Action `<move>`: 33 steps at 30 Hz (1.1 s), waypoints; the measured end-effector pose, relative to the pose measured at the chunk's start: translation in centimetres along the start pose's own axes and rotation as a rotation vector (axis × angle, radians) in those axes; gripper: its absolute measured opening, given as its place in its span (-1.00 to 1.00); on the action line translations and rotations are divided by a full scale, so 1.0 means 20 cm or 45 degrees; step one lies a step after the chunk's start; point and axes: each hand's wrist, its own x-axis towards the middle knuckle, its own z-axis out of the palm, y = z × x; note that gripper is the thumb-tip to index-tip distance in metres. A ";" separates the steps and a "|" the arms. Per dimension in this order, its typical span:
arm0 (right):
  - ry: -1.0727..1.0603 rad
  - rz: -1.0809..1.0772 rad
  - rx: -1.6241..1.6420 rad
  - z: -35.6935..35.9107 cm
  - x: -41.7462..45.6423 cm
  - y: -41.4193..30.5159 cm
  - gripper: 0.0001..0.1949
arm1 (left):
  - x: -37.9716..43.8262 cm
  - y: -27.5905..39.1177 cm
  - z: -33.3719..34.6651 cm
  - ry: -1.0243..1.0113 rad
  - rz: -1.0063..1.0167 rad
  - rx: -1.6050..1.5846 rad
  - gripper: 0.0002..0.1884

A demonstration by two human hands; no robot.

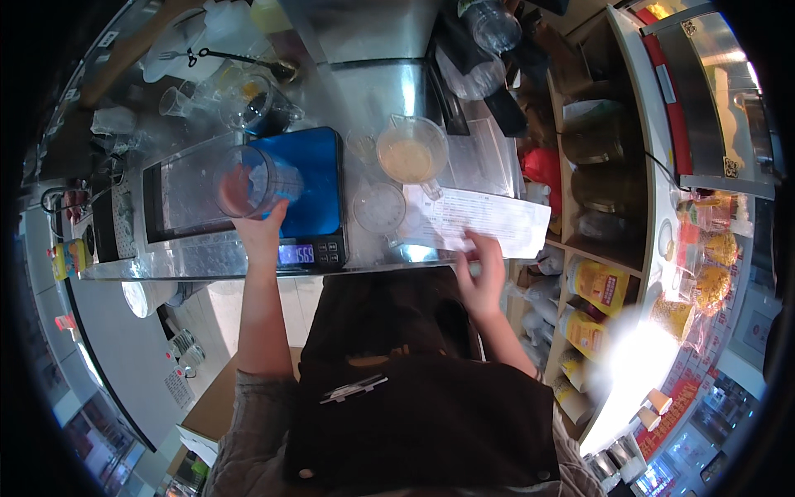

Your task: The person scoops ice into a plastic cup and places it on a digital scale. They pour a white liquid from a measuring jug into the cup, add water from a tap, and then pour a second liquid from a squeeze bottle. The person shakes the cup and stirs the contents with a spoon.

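Observation:
My left hand (258, 227) grips a clear pitcher (282, 181), tilted over the left side of a digital scale with a blue platform (313, 205) and a lit display. My right hand (481, 267) is at the lower edge of a printed paper sheet (497, 223), thumb and fingers apart; nothing is seen held in it. A clear measuring jug (413, 149) with pale beige contents stands above the sheet. A smaller clear measuring cup (379, 208) with whitish contents sits between the scale and the sheet.
Clear cups (177, 102), a jug with dark contents (254, 102) and a long-handled spoon (282, 69) lie at the back left. A recessed tray (186, 192) lies left of the scale. Wooden shelves (612, 258) with yellow packages (593, 286) stand at the right.

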 end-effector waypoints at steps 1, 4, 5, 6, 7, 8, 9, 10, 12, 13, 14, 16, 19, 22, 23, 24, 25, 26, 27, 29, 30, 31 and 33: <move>0.006 -0.156 0.026 0.05 0.11 -0.04 -0.61 | 0.00 0.01 -0.01 0.004 -0.008 -0.006 0.10; -0.037 -0.127 0.161 0.22 0.32 -0.05 -0.68 | 0.00 0.01 -0.02 0.006 -0.022 -0.006 0.08; -0.067 -0.093 0.170 0.25 0.37 -0.02 -0.71 | 0.00 0.01 -0.02 0.003 -0.053 0.009 0.07; -0.160 0.006 0.264 0.26 0.41 0.00 -0.76 | 0.00 0.03 -0.02 0.001 -0.090 0.027 0.06; -0.255 0.105 0.357 0.26 0.45 0.02 -0.79 | -0.01 0.04 -0.02 0.003 -0.127 0.045 0.05; -0.347 0.205 0.449 0.25 0.47 0.03 -0.80 | -0.01 0.06 -0.02 0.020 -0.147 0.089 0.00; -0.415 0.222 0.518 0.24 0.49 0.04 -0.80 | -0.02 0.06 -0.02 0.018 -0.145 0.103 -0.01; -0.481 0.239 0.588 0.22 0.51 0.04 -0.80 | -0.02 0.06 -0.02 0.015 -0.142 0.118 -0.01; -0.608 0.257 0.642 0.19 0.55 0.07 -0.80 | -0.02 0.05 -0.03 0.010 -0.133 0.128 -0.02; -0.630 0.228 0.636 0.18 0.55 0.07 -0.80 | -0.03 0.05 -0.04 0.004 -0.133 0.125 -0.01; -0.649 0.197 0.631 0.17 0.55 0.07 -0.79 | -0.04 0.05 -0.04 -0.004 -0.132 0.122 0.00; -0.604 0.158 0.486 0.11 0.56 0.06 -0.79 | -0.01 0.03 -0.04 -0.050 -0.108 0.145 0.05; -0.369 0.155 0.331 0.05 0.48 0.07 -0.79 | -0.04 0.03 -0.05 -0.011 -0.177 0.128 0.08; -0.219 0.349 0.387 -0.04 0.40 0.14 -0.78 | -0.13 0.00 -0.10 0.074 -0.093 0.140 0.03; -0.101 0.364 0.409 -0.06 0.40 0.11 -0.81 | -0.20 -0.03 -0.12 0.138 -0.045 0.188 -0.02; -0.064 0.308 0.366 -0.09 0.42 0.10 -0.89 | -0.27 0.03 -0.13 0.238 -0.145 0.216 -0.14; -0.021 0.253 0.331 -0.12 0.46 0.08 -0.95 | -0.35 0.09 -0.14 0.335 -0.239 0.244 -0.25; 0.126 0.100 0.193 -0.17 0.52 0.05 -0.90 | -0.44 0.06 -0.17 0.330 -0.241 0.171 -0.36; 0.268 -0.035 0.061 -0.19 0.56 0.03 -0.80 | -0.54 0.03 -0.21 0.319 -0.250 0.112 -0.46; 0.401 -0.129 0.132 -0.23 0.68 0.02 -0.67 | -0.63 0.19 -0.14 0.255 -0.390 0.006 -0.59; 0.424 -0.241 0.036 -0.26 0.76 0.00 -0.67 | -0.66 0.25 -0.13 0.103 -0.416 0.105 -0.63; 0.439 -0.353 -0.059 -0.27 0.83 -0.04 -0.66 | -0.68 0.31 -0.13 -0.040 -0.445 0.208 -0.66; 0.435 -0.433 -0.014 -0.27 0.97 -0.15 -0.66 | -0.69 0.44 -0.06 -0.228 -0.363 0.313 -0.74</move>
